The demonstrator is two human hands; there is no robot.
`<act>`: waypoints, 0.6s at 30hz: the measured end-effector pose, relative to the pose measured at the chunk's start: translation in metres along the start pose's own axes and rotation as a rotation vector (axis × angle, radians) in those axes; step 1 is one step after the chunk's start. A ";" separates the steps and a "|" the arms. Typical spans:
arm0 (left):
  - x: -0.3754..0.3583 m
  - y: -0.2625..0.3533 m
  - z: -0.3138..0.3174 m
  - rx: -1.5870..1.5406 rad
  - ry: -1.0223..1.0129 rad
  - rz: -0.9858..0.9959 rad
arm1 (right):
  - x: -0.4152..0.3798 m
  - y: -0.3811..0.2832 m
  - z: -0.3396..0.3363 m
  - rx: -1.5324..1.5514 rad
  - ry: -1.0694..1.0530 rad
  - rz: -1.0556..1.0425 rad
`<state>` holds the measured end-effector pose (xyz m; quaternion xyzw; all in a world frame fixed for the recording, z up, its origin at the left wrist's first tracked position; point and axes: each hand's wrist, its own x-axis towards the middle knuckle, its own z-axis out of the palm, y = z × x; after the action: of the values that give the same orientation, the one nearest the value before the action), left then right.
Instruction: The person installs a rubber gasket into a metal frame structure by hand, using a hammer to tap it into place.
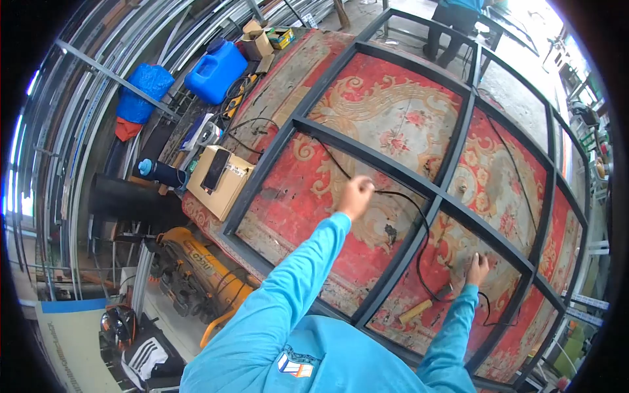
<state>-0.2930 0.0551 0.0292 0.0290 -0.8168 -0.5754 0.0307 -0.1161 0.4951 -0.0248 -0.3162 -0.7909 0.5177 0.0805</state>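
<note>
My left hand (356, 197) is closed on a black cable (414, 203) above the red patterned carpet (308, 216), inside one opening of a dark metal frame (367, 154). The cable runs up to the frame's upper left bar and loops down to the right over a crossbar. My right hand (478, 268) is over the carpet in the lower right opening, its fingers partly bent; whether it holds anything is too small to tell. Left of it lies a tool with a yellowish handle (415, 311), beside the cable.
A cardboard box (219, 187) with a black phone (216, 170), a dark bottle (164, 173) and a blue jerrycan (215, 71) stand at the left. A yellow machine (203, 265) is below them. Another person (453, 26) stands beyond the frame. Metal bars fill the far left.
</note>
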 end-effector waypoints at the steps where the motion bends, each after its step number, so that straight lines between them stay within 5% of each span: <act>1: 0.021 -0.022 -0.011 0.061 0.146 0.005 | 0.012 0.010 0.017 -0.569 0.281 -0.180; 2: 0.045 -0.044 -0.026 0.121 0.291 0.013 | 0.017 0.019 0.038 -0.570 0.268 -0.166; 4: 0.091 -0.089 -0.058 0.112 0.389 -0.157 | 0.022 0.033 0.081 -0.973 0.609 -0.131; 6: 0.140 -0.141 -0.095 -0.029 0.436 -0.364 | 0.022 0.030 0.093 -1.112 0.611 -0.098; 8: 0.163 -0.120 -0.108 -0.394 0.457 -0.601 | 0.018 0.027 0.089 -1.022 0.603 -0.112; 18: 0.198 -0.100 -0.085 -0.518 0.509 -0.813 | 0.016 0.019 0.086 -1.031 0.470 0.007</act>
<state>-0.4817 -0.0744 -0.0334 0.4723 -0.5379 -0.6982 0.0085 -0.1593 0.4434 -0.0829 -0.4242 -0.9011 -0.0195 0.0879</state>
